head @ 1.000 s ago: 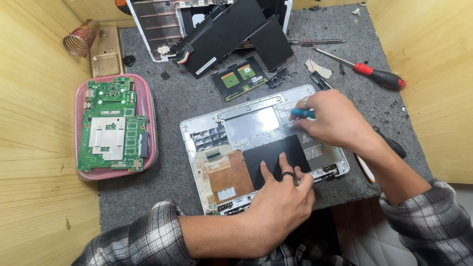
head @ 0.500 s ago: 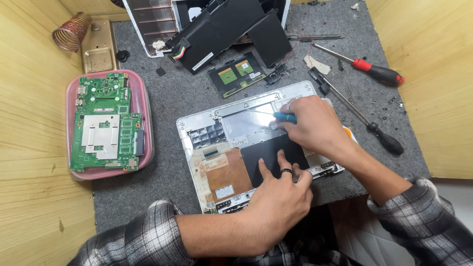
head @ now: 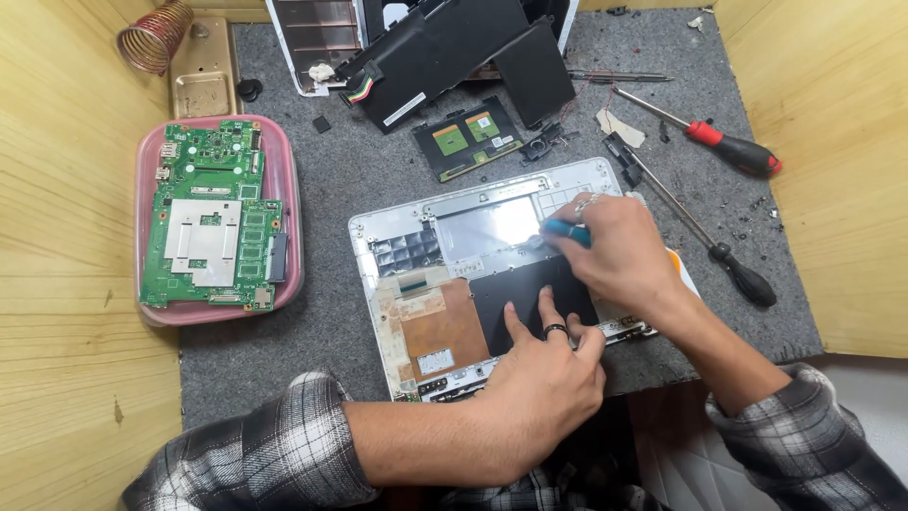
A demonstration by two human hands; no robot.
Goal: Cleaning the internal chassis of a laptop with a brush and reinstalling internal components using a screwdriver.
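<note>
Far left, rear: coiled copper wire stand [head: 154,36] beside a brass-coloured tray [head: 204,68], both at the back edge of the grey felt-covered counter [head: 284,369].

Left: pink tray [head: 288,203] holding a green circuit board [head: 213,216], which lies flat inside it and fills most of it.

Centre rear: black battery pack [head: 445,47] lying across a white casing part [head: 312,38]; just in front of it, a small black board with green patches [head: 468,137].

Centre: opened white laptop shell [head: 397,227], inner side up, lying flat on the counter. A copper-coloured sheet [head: 440,326] covers its near-left part and a black panel [head: 506,289] sits to the right of that.

Centre, near edge: left hand [head: 544,383], ring on one finger, fingers spread and pressed flat on the black panel; it grips nothing.

Right of centre: right hand [head: 619,255], closed around a blue-handled tool [head: 567,232] whose tip meets the shiny plate [head: 487,227] inside the shell.

Right: black-handled screwdriver [head: 705,241] lying diagonally, just beside the right wrist.

Far right, rear: red-handled screwdriver [head: 724,144], well apart from both hands.
</note>
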